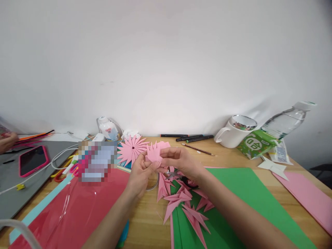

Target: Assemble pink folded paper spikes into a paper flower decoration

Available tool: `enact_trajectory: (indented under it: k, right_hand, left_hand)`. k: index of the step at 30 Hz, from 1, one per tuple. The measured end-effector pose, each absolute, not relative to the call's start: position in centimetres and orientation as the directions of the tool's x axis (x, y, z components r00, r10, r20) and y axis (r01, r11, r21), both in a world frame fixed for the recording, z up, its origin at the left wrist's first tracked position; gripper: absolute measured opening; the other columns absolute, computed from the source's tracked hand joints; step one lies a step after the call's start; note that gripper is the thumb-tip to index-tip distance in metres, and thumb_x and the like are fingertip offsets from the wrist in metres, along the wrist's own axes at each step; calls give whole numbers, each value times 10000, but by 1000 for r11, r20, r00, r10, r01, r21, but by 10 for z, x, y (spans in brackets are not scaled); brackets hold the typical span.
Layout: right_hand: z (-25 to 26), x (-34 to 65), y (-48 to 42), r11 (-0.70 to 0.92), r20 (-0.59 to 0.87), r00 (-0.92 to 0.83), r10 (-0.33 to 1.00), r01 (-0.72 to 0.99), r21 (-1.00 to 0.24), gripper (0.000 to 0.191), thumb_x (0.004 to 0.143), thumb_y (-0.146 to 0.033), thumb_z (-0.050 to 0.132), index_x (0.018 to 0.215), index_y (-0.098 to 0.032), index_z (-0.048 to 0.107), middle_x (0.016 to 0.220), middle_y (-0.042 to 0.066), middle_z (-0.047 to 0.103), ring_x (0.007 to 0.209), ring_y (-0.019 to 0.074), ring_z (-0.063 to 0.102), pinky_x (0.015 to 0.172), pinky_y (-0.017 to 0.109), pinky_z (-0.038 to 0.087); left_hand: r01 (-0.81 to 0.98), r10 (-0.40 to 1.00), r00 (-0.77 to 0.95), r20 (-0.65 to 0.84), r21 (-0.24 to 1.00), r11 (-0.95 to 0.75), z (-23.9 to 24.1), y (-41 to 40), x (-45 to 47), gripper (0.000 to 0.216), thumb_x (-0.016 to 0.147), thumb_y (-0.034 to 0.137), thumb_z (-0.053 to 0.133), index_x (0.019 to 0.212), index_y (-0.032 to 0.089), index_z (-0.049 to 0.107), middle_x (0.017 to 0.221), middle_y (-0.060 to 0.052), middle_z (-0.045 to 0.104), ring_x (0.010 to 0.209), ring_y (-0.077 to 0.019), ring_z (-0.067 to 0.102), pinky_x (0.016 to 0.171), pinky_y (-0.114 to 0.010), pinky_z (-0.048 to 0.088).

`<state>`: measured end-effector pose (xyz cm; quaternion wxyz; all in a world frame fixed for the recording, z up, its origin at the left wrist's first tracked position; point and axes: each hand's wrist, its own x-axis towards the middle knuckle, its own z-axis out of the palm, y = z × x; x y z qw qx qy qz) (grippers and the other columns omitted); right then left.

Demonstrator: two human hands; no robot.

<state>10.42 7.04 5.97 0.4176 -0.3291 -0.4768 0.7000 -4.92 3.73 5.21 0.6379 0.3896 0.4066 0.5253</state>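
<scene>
Both my hands meet over the middle of the wooden table (147, 214). My left hand (141, 171) and my right hand (181, 160) pinch a small folded pink paper piece (155, 152) between their fingertips, held a little above the tabletop. Just behind it lies a finished pink paper flower (131, 148) with many pointed petals. Several folded pink paper points (181, 202) lie scattered below my right wrist, partly on a green paper sheet (241, 200). A roll of clear tape (153, 185) sits under my left hand, mostly hidden.
Red paper (77, 211) in a plastic sleeve lies at left, beside a pink-cased phone (32, 159) and white cable. A white mug (234, 131), water bottle (285, 121), green tissue pack (255, 142), pens (193, 138) and pink sheets (308, 197) stand at right. Another person's hand (6, 141) shows far left.
</scene>
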Motion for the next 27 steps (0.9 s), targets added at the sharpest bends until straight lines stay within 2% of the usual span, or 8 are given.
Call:
enact_trajectory:
  k: [3, 7, 10, 13, 16, 22, 24, 27]
  right_hand:
    - [62, 114, 75, -220, -22, -583, 812, -271, -937, 351, 579, -164, 766, 916, -163, 668, 862, 28, 674, 772, 130, 616, 665, 237, 471]
    - [60, 113, 76, -239, 46, -637, 770, -354, -904, 572, 580, -143, 770, 1112, -222, 574, 1013, 46, 629, 913, 147, 593, 704, 238, 471]
    - [58, 107, 72, -250, 73, -674, 735, -370, -895, 658, 569, -127, 776, 1164, -231, 515, 954, 28, 628, 798, 108, 591, 668, 213, 454]
    - [58, 102, 66, -246, 84, -688, 721, -368, -897, 638, 580, -138, 771, 1151, -214, 496, 838, -2, 622, 691, 87, 566, 604, 190, 420]
    - [60, 100, 62, -254, 64, -674, 736, -362, -897, 613, 586, -163, 771, 1136, -198, 503, 760, -22, 613, 678, 91, 559, 614, 194, 413]
    - [61, 96, 60, -265, 93, -650, 754, -431, -862, 638, 609, -206, 760, 1189, -201, 494, 767, -12, 649, 664, 99, 593, 603, 196, 439]
    - [60, 94, 60, -264, 89, -632, 770, -442, -857, 611, 612, -207, 757, 1169, -197, 506, 746, -13, 653, 637, 100, 599, 583, 198, 450]
    - [59, 94, 61, -207, 80, -549, 832, -442, -873, 485, 625, -226, 752, 1064, -179, 551, 717, -15, 650, 577, 84, 578, 535, 182, 443]
  left_hand:
    - [-439, 967, 237, -92, 878, 191, 56, 36, -52, 666, 626, 266, 768, 1150, 145, 376, 612, -6, 672, 484, -146, 626, 553, -243, 457]
    - [-546, 890, 444, -98, 759, 356, 60, 32, -56, 538, 586, 260, 796, 1023, 150, 502, 542, 35, 614, 446, -92, 562, 494, -195, 425]
    - [-578, 837, 545, -55, 699, 422, 62, 29, -58, 407, 586, 263, 797, 902, 138, 573, 510, 65, 572, 314, -6, 416, 463, -164, 417]
    - [-563, 804, 593, -39, 693, 450, 62, 29, -60, 341, 610, 268, 782, 857, 126, 596, 526, 67, 571, 253, 42, 293, 462, -157, 437]
    - [-542, 778, 626, -52, 689, 481, 61, 29, -61, 364, 627, 282, 769, 907, 120, 603, 531, 61, 567, 253, 45, 286, 478, -157, 458]
    - [-530, 736, 675, -40, 668, 523, 60, 29, -60, 308, 665, 240, 743, 917, 127, 607, 553, 60, 579, 258, 47, 282, 505, -172, 493]
    - [-531, 740, 670, -53, 662, 528, 60, 29, -58, 283, 672, 223, 738, 900, 128, 602, 563, 57, 583, 281, 32, 338, 550, -200, 519]
    - [-548, 795, 601, -83, 680, 486, 58, 31, -56, 259, 697, 238, 715, 896, 121, 596, 611, 17, 614, 445, -55, 547, 643, -253, 535]
